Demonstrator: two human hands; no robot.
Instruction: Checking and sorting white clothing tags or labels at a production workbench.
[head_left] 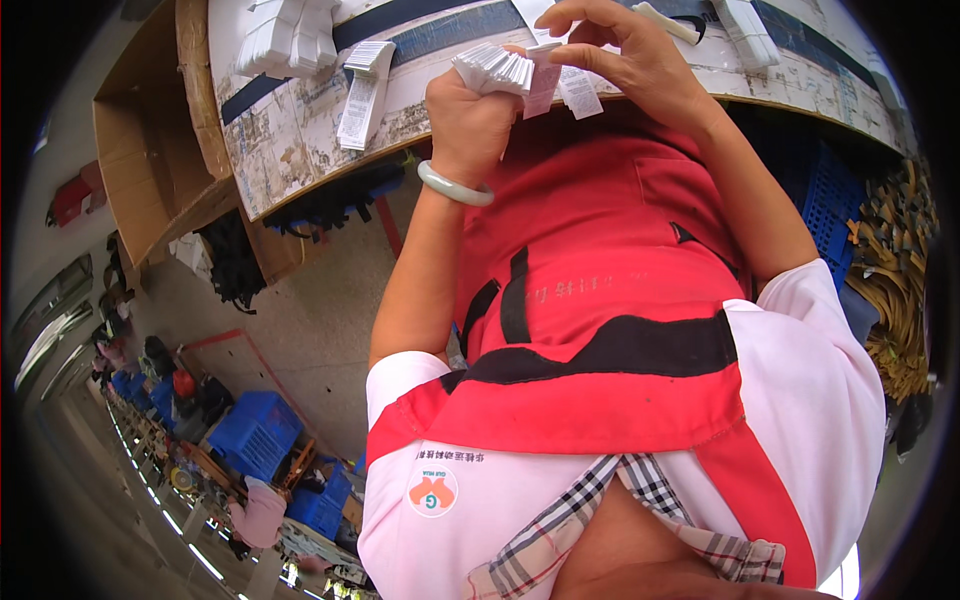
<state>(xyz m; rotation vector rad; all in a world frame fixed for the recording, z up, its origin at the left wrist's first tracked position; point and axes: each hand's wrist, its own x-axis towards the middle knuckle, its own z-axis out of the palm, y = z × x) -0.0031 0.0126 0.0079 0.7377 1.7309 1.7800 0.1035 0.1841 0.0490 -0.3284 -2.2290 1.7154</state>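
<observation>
My left hand (472,122), with a pale bangle on its wrist, is closed around a thick bundle of folded white printed labels (492,70) at the table's near edge. Beside that bundle a printed label (543,82) hangs down, tinted pink against the red apron. Close to its top is my right hand (640,68); the thumb and index finger are curved and apart. Below the right thumb another white label (581,94) hangs at the edge. Whether the right thumb touches either label I cannot tell.
The worn table (285,150) carries a small label stack (366,95), a larger pile (288,38) at left and more labels (745,35) at right. An open cardboard box (150,130) stands left. Blue crates (830,205) and brown strips (895,270) are at right.
</observation>
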